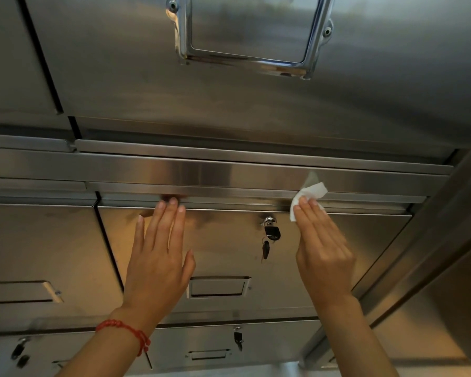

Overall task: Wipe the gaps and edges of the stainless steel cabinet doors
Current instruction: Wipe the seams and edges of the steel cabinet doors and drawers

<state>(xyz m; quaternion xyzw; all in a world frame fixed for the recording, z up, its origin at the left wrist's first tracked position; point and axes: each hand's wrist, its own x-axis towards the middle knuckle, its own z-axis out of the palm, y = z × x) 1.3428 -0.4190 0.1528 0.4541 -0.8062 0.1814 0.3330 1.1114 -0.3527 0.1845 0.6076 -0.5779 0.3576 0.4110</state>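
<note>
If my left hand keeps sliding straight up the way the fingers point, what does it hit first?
Probably the horizontal steel rail above the cabinet door; the left hand has its fingertips at the gap just below it.

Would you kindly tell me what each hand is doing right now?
Left hand: open, fingers straight, fingertips at the cabinet door's top edge.
Right hand: open, straight fingers pressing a white wipe against that edge.

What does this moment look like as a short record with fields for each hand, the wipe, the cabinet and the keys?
left hand: flat, fingers straight, fingertips at the top edge of the cabinet door
right hand: straight fingers press the white wipe
white wipe: on the gap above the door, right of the lock
keys: hang from the lock in the door
wrist: red bracelet on the left
</note>
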